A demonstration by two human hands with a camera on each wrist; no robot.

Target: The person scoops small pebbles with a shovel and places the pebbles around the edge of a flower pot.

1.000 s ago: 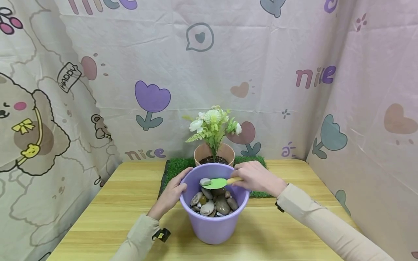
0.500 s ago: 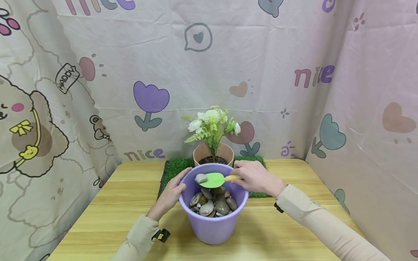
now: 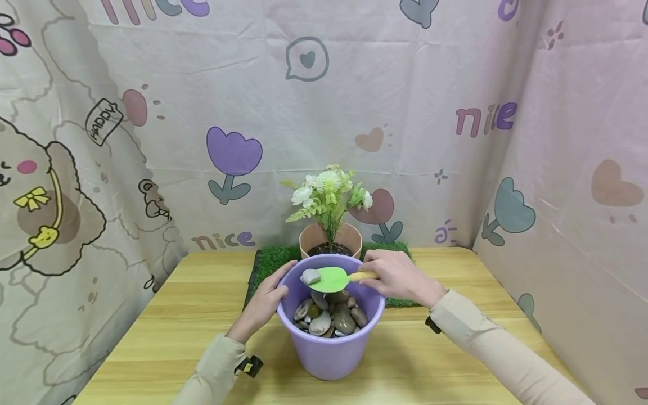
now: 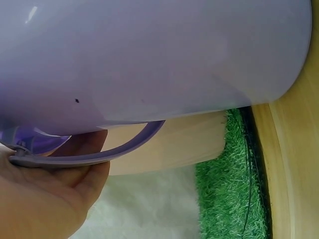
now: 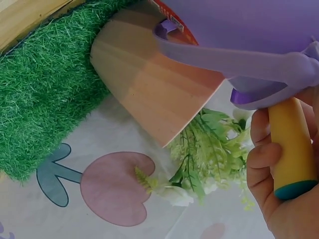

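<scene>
A purple bucket [image 3: 331, 355] stands on the table, with several rounded stones [image 3: 344, 319] in its bottom. My left hand [image 3: 260, 306] grips the bucket's rim on the left; the left wrist view shows fingers around the edge beside the bucket's handle [image 4: 124, 148]. In my right hand [image 3: 400, 274] is a small trowel [image 3: 331, 279], gripped by its yellow handle [image 5: 291, 149]. The green blade lies across the bucket's mouth, pointing left, and carries one grey stone [image 3: 311, 276] near its tip.
Directly behind the bucket, a peach flowerpot [image 5: 149, 69] holds dark soil and a plant with white flowers [image 3: 328, 194]. The pot stands on a green artificial-grass mat [image 3: 275, 261]. Printed cloth [image 3: 430, 67] hangs behind and at both sides of the wooden table [image 3: 167, 332].
The trowel has shifted slightly left and its blade shows more of its face, the grey stone moving with it. My left hand stays on the rim. The last half second shows almost no movement.
</scene>
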